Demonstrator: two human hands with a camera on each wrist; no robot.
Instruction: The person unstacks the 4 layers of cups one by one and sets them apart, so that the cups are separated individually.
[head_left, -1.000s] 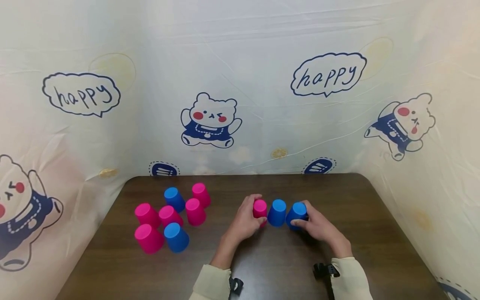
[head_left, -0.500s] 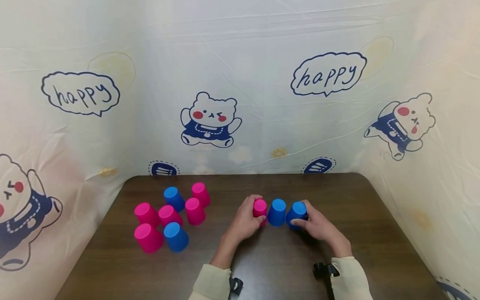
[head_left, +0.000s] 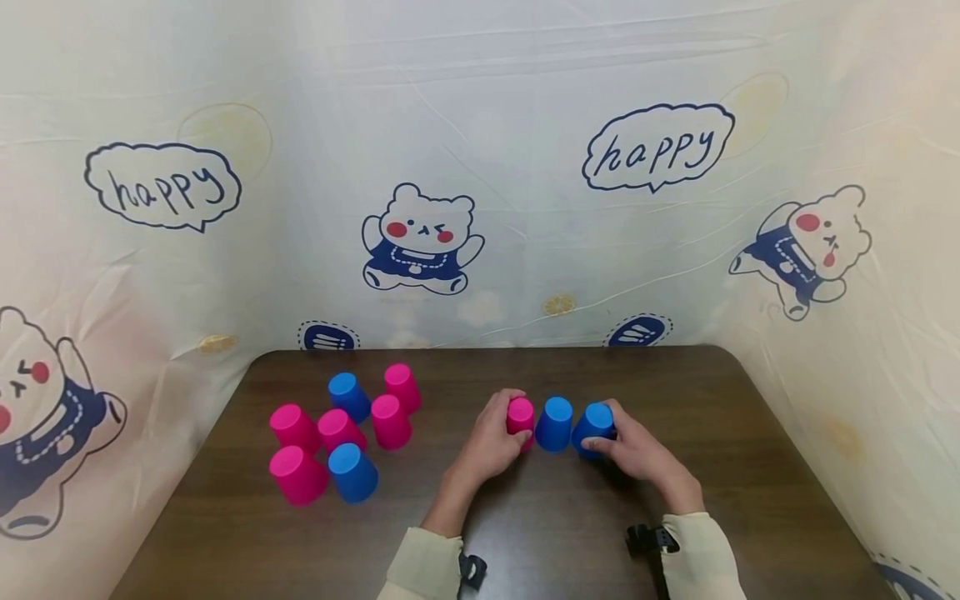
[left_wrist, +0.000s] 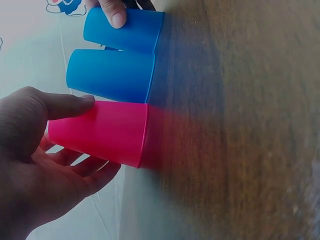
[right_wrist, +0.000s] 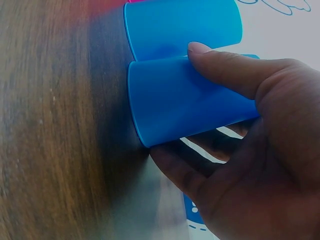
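Three upside-down cups stand in a row right of the table's middle. At the row's left end is a pink cup (head_left: 521, 415), and my left hand (head_left: 487, 442) grips it, thumb on the near side and fingers round its left and far side. A blue cup (head_left: 555, 425) stands in the middle, untouched by either hand. The blue cup on the right (head_left: 596, 425) is held by my right hand (head_left: 637, 446), its thumb across the near side. In both wrist views the cups' rims sit at the wooden table top (left_wrist: 240, 120), close side by side.
To the left stand several more upside-down cups, among them a blue cup (head_left: 353, 475) and a pink cup (head_left: 298, 477) nearest the front. The dark table (head_left: 555, 533) has a printed curtain (head_left: 525, 167) behind it and at its sides.
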